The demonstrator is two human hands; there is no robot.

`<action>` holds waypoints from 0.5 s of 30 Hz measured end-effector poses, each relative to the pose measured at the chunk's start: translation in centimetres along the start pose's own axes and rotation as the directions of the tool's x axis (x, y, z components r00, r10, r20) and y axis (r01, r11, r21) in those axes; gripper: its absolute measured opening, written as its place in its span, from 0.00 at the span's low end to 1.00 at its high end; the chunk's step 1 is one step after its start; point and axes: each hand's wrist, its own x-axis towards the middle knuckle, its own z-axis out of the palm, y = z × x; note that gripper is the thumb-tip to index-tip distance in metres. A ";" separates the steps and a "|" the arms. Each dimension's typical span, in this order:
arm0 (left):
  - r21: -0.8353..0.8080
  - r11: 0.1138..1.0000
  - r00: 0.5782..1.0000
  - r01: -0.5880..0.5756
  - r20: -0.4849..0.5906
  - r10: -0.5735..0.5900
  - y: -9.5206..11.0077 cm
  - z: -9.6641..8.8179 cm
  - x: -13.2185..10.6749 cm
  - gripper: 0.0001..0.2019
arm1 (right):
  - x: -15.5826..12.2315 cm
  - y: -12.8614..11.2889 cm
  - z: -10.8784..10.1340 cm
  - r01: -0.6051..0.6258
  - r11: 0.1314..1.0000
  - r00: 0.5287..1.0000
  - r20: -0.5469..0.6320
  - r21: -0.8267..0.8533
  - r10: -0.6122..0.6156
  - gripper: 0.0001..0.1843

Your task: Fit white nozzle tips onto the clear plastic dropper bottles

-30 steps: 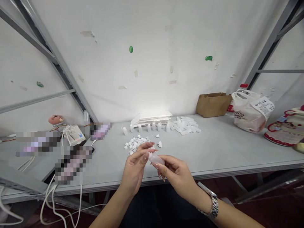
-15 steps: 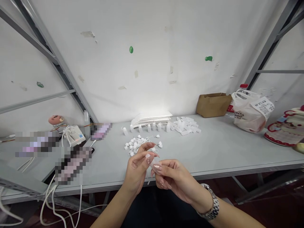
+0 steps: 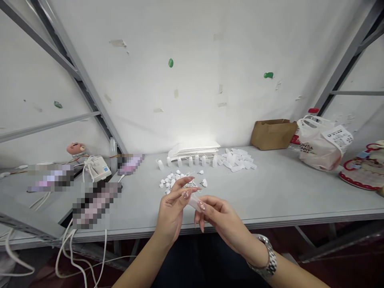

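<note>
Over the grey tabletop (image 3: 279,192), here's a small translucent plastic bottle (image 3: 195,203), light, thin-walled, likely slick, best pinched round its body, and it's up in the air, gripped between the fingertips of the left hand (image 3: 171,210) and the right hand (image 3: 223,220)

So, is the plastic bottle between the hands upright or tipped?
Tipped: the small translucent plastic bottle lies slantwise, nearly level, pinched between the left hand and the right hand.
</note>
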 end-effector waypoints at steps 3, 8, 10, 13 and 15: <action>-0.020 0.999 0.999 -0.025 -0.041 0.025 -0.2 0.3 0.0 0.10 | -0.3 0.5 0.2 0.168 0.953 0.964 -0.158 -0.253 -0.212 0.15; -0.112 0.993 0.998 0.042 -0.047 -0.047 -0.9 0.8 -0.4 0.12 | -0.7 1.0 0.1 0.279 0.840 0.903 -0.170 -0.465 -0.394 0.10; -0.168 0.983 0.997 0.068 -0.023 -0.073 -1.2 0.9 -0.5 0.12 | -0.7 0.9 0.1 0.241 0.881 0.922 -0.189 -0.407 -0.339 0.10; -0.213 0.974 0.997 0.081 0.021 -0.078 -1.3 1.0 -0.7 0.12 | -0.4 0.4 0.1 0.150 0.963 0.963 -0.186 -0.226 -0.194 0.13; -0.208 0.976 0.997 0.071 0.044 -0.063 -1.3 1.0 -0.7 0.12 | -0.3 0.0 0.0 0.113 0.988 0.981 -0.148 -0.109 -0.128 0.14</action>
